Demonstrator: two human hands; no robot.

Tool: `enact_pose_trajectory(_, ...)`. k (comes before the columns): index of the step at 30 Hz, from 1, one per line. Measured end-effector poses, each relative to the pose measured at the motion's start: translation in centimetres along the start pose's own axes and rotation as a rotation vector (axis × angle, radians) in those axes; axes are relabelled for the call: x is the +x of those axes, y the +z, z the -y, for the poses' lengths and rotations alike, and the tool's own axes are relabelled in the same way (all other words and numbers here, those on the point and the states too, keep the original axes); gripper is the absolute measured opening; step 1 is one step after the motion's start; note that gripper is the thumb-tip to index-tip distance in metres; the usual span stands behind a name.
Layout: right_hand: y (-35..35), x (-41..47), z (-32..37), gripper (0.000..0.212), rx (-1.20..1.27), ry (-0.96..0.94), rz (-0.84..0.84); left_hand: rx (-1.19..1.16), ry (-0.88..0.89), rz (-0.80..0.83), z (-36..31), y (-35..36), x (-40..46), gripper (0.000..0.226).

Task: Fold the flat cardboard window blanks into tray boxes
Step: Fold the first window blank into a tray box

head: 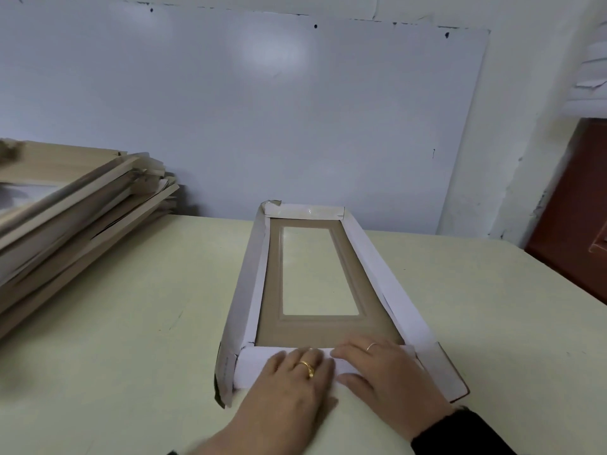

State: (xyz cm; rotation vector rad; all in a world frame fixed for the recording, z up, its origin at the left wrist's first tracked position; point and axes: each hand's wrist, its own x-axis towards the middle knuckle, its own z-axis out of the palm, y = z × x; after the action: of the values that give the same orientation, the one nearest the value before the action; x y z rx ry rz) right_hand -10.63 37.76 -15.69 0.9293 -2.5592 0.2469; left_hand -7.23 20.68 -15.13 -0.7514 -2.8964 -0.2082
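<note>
A cardboard window blank (272, 330) lies lengthwise on the pale table (131, 323), brown inside with a clear rectangular window (315, 274). Its white long side walls and far end wall stand raised. The near end flap (251, 366) is white and folded over toward the inside. My left hand (295, 385) lies flat on that flap with straight fingers pressing it down. My right hand (387, 369) presses the same flap just to the right, fingers extended over its edge. Both hands wear rings.
A tall slanted stack of flat blanks (75, 218) fills the table's left side. A white board (230, 110) leans against the wall behind. A dark red cabinet (574, 208) stands at the right, with white stacked material (591, 77) above it.
</note>
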Motion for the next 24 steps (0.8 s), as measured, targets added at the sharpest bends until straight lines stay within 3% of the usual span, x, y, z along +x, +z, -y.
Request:
enact_pose_trajectory(5,0.2,-1.2,-2.5,0.048,0.231,0.089,0.174,0.013,-0.046,-0.204,2.6,1.1,-0.4,0.053)
enact_pose_trajectory(10,-0.6,-1.7,-3.8,0.051,0.275,0.158,0.181,-0.107,-0.086,-0.071,3.8,1.5,-0.7,0.043)
enact_pose_trajectory(14,-0.8,-2.1,-4.1,0.042,0.257,0.138,0.139,-0.097,-0.111,-0.085,4.2,0.9,-0.8,0.041)
enact_pose_trajectory(17,-1.1,-1.9,-3.7,0.02,0.206,0.138,0.018,-0.024,-0.169,-0.148,4.4,0.1,-0.9,0.041)
enact_pose_trajectory(21,-1.1,-1.0,-3.0,0.035,0.044,0.163,-0.127,0.092,-0.186,-0.184,3.9,-0.8,-0.7,0.032)
enact_pose_trajectory(24,-0.6,-0.3,-2.6,0.027,-0.083,0.194,-0.177,0.11,-0.161,-0.179,2.8,-0.4,-0.3,0.032)
